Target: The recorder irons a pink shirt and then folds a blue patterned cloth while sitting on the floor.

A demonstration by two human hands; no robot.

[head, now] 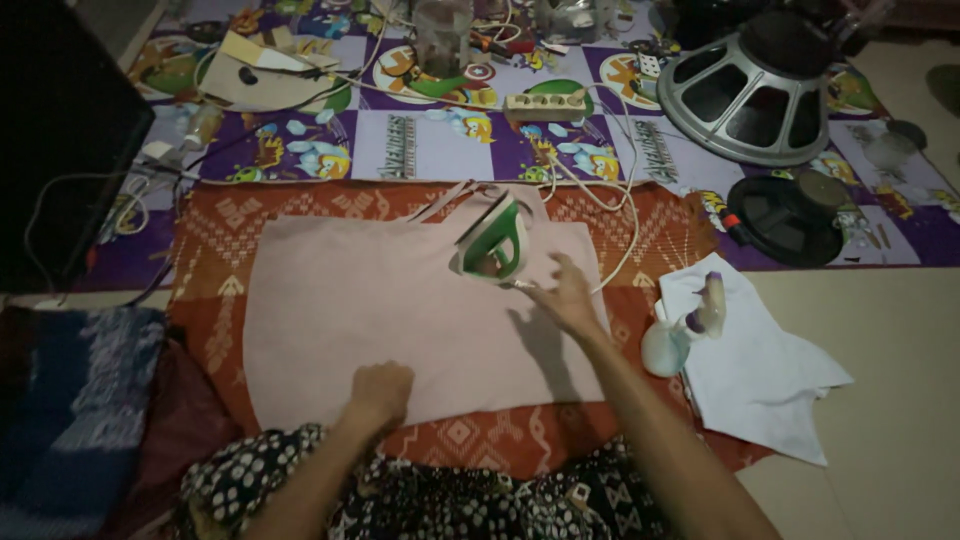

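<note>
One iron (492,240), one spray bottle (680,335), two speakers (752,95) — one power strip (546,104)

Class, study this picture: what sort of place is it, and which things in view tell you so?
Probably a room floor at home, used for ironing and tinkering. A pink cloth lies on a patterned mat beside an iron, with a power strip and a bare loudspeaker behind.

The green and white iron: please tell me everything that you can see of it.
The iron has a green and white plastic-looking body. It stands tilted up on its rear end on the pale pink garment, near that garment's far edge. A white cord runs from near it toward the power strip. The right hand is just beside it, fingers open; contact is unclear.
</note>
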